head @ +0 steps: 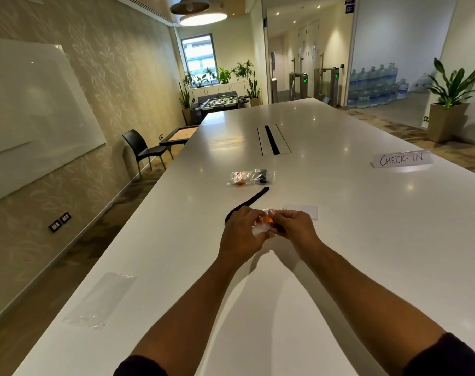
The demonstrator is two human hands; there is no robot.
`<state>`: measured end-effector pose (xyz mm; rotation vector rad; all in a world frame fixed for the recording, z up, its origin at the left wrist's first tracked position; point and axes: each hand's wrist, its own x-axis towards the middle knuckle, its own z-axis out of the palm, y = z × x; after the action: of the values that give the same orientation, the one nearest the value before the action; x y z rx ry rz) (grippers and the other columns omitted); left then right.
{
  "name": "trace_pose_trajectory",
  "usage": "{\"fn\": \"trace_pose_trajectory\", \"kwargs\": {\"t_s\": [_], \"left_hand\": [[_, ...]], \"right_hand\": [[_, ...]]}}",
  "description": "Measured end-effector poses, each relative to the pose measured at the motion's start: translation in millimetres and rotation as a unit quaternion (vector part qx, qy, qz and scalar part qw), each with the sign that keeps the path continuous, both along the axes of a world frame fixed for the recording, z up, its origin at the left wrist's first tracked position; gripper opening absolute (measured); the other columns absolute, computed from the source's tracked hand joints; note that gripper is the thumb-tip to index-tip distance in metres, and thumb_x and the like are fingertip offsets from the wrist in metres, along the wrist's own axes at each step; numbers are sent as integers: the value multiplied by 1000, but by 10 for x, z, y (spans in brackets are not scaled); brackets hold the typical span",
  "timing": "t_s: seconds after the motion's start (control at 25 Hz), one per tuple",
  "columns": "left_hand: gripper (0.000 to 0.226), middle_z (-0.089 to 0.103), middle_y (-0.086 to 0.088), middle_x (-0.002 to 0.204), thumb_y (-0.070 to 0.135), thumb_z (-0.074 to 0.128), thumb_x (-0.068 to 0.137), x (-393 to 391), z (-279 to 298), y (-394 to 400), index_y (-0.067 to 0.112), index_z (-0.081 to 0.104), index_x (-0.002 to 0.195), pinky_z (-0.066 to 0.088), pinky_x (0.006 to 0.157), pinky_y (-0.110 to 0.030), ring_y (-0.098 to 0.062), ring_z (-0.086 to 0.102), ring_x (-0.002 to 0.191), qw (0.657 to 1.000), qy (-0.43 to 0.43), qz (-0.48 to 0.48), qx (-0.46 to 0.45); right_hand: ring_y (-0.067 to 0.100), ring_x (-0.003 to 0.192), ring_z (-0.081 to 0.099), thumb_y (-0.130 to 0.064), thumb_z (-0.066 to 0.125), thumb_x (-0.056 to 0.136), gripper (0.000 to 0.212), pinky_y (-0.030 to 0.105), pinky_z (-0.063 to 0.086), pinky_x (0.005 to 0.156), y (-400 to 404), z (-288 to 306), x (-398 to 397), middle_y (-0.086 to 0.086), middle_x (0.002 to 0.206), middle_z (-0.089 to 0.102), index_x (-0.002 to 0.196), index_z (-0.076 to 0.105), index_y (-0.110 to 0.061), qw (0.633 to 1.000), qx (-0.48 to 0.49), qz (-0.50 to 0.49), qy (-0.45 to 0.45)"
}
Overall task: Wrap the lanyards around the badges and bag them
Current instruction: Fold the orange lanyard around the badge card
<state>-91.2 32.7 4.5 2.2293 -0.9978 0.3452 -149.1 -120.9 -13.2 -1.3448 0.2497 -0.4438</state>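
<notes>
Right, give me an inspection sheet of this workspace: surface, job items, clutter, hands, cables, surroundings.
Surface: long white table, glossy, with a cable hatch in its middle.
Job's things: two filled bags lie side by side beyond the hands; a black lanyard lies loose on the table; a white badge card lies flat by the right hand; an empty clear bag lies near the left edge.
Clutter: CHECK-IN sign standing at the right.
Hands: left hand and right hand both pinch a clear bag with an orange lanyard bundle.
Cables: nothing seen.
Surroundings: whiteboard, black chair, potted plant, stacked water bottles.
</notes>
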Motion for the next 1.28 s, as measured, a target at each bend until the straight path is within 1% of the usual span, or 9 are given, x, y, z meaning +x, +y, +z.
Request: {"fn": "trace_pose_trajectory", "kwargs": {"t_s": [0.12, 0.24, 0.36, 0.52, 0.68, 0.8, 0.92, 1.12, 1.28], "left_hand": [[36, 70, 0, 104, 32, 80, 83, 22, 29, 45, 17, 71, 114, 55, 79, -28, -14, 64, 90, 996, -84, -16, 7], [29, 72, 1, 105, 19, 73, 88, 37, 51, 103, 18, 71, 117, 57, 77, -27, -15, 68, 88, 994, -106, -16, 1], [32, 75, 1, 109, 19, 72, 89, 77, 88, 146, 20, 71, 121, 58, 79, -27, -16, 71, 90, 996, -89, -2, -26], [29, 77, 3, 107, 26, 71, 91, 135, 118, 198, 24, 73, 120, 58, 80, -24, -13, 71, 91, 999, -41, -23, -25], [23, 77, 7, 105, 25, 67, 95, 200, 109, 214, 28, 75, 116, 53, 83, -16, -8, 69, 92, 996, 56, -16, -61], [18, 77, 9, 102, 25, 67, 95, 227, 151, 198, 32, 77, 109, 56, 91, -31, -8, 68, 97, 983, 144, -12, -113], [17, 77, 7, 97, 21, 69, 94, 242, 205, 197, 29, 78, 104, 58, 89, -43, -14, 69, 96, 974, 180, -26, -137], [26, 73, 6, 108, 25, 74, 90, 182, 303, 158, 26, 70, 115, 61, 87, -39, -14, 67, 101, 970, 183, -37, -159], [16, 74, 4, 101, 26, 73, 91, 167, 330, 133, 26, 72, 107, 62, 84, -42, -14, 69, 96, 972, 177, -39, -149]], "right_hand": [[30, 89, 77, -24, 73, 93, 23, 25, 62, 73, 1, 23, 2, 16, 94, 79, 102, 79, -4, 1000, -10, 3, 28], [28, 85, 78, -36, 72, 93, 29, 25, 61, 67, -38, 71, -59, 10, 90, 80, 97, 80, -9, 996, -66, 46, 31], [19, 75, 78, -45, 75, 88, 27, 23, 57, 61, -79, 105, -122, 0, 86, 80, 97, 81, -20, 978, -197, 65, 31], [11, 60, 70, -34, 86, 80, 11, 23, 56, 59, -102, 166, -81, 0, 72, 76, 81, 80, -25, 958, -287, 0, 27], [5, 71, 60, -36, 91, 73, 17, 15, 48, 61, -104, 252, -42, -10, 91, 63, 74, 75, -30, 927, -369, -68, -20], [4, 76, 62, -39, 88, 75, 23, 16, 49, 62, -134, 299, -22, -17, 101, 65, 75, 72, -23, 927, -371, -48, -30], [2, 69, 62, -42, 85, 78, 24, 24, 50, 63, -150, 313, 11, -12, 77, 71, 77, 73, -22, 927, -373, -47, -1], [-2, 72, 63, -38, 86, 78, 16, 16, 48, 64, -102, 364, 29, -14, 77, 71, 76, 71, -32, 936, -346, -60, -20], [-2, 81, 66, -30, 85, 81, 12, 19, 50, 72, -108, 401, 1, -14, 82, 73, 82, 74, -33, 941, -333, -43, -33]]}}
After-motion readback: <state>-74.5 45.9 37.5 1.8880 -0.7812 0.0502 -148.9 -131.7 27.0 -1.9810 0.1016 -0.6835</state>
